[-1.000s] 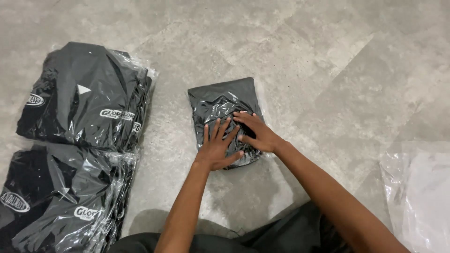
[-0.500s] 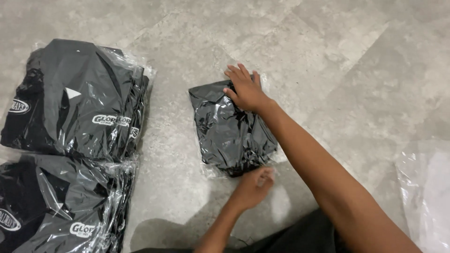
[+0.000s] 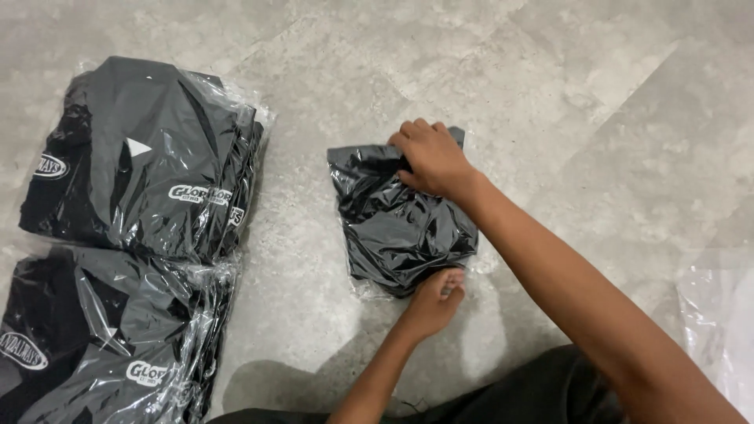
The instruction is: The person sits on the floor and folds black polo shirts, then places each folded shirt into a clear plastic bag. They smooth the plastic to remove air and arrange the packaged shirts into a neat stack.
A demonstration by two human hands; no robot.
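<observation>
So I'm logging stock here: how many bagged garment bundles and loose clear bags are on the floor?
Large stacks of bagged dark garments: 2, upper and lower.
Small bagged dark garment, under the left hand and right hand: 1.
Loose clear bags: 1.
Total: 4.

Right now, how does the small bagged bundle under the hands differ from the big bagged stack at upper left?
The small bundle is smaller and crumpled; the upper-left stack is broad, flat and neatly folded. The bundle looks plain dark; the stack shows white logos. The right hand and left hand hold the bundle; the stack lies untouched. Both are dark garments in clear plastic.
</observation>
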